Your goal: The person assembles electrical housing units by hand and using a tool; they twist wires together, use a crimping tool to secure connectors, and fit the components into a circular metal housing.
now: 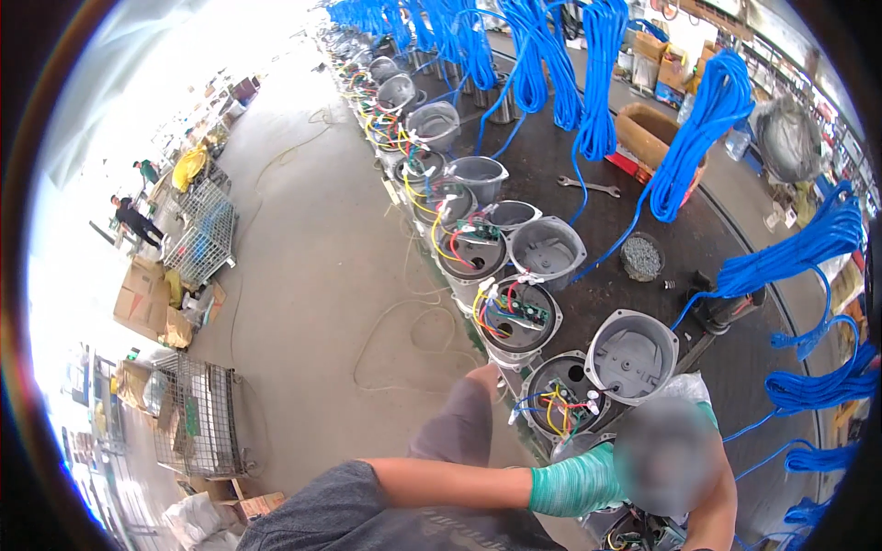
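Note:
My left hand, in a teal knitted glove [574, 479], reaches across from the left toward a blurred patch. My right arm [721, 514] rises from the lower right, and teal and white fabric [694, 390] shows above the blur. The patch hides the fingers of both hands, so their grip and anything in it cannot be made out. Close by are a grey round metal housing [632, 356] and an open round motor casing [562, 393] with coloured wires and white connectors. More wires and a casing [634, 533] show below my left glove.
A long row of casings with green circuit boards [524, 310] lines the dark bench [597, 225]. Blue cable coils [703, 133] stand along it. A wrench [590, 186] and a bowl of small metal parts [641, 256] lie there. Wire cages [197, 418] stand left; two people are far off.

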A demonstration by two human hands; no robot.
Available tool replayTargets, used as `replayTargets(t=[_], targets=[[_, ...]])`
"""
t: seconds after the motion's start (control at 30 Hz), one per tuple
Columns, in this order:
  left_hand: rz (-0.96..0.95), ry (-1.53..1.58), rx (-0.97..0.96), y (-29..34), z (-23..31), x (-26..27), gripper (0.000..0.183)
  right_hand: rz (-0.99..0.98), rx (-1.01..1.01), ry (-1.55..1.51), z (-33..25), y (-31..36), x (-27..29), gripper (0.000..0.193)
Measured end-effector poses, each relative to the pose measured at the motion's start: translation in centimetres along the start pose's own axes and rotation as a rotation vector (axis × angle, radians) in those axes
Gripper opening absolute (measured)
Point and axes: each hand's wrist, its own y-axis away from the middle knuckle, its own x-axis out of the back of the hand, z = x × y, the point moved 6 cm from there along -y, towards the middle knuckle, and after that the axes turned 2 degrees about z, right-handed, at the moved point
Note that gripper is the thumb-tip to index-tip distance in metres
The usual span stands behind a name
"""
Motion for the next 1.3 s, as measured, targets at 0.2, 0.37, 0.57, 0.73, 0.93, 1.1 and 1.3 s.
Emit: replayTargets(t=[0.2,0.37,0.57,0.73,0.93,1.1,1.3], targets=[[0.122,0.11,-0.035,0.1,0.8,-1.1,0.022,0.008,-0.202,-0.003,3.9,5.8,-3.0,0.031],[0.263,0.234,0.001,3.0,-2.1,-3.4,0.027,0.162,-0.408,-0.306,6.3,14.1,-0.2,0.046],[0.145,0.075,0.062,0.4,-0.4,1.2,0.022,0.484,-0.505,-0.883,-6.2,26.2,18.2,0.031],[0.04,0.062,0.047,-0.6,-0.6,-0.1,0.022,0.835,-0.443,-1.218,-15.3,32.8,16.0,0.024],[0.048,0.049,0.046,-0.4,0.7,-0.2,0.024,0.823,-0.465,-1.106,-20.9,31.1,13.3,0.023],[0.035,0.045,0.056,-0.4,0.7,0.1,0.022,0.816,-0.351,-0.978,-21.5,29.4,13.3,0.027],[0.04,0.034,0.006,-0.3,0.1,-0.4,0.022,0.785,-0.285,-0.789,-22.1,27.9,13.9,0.022]])
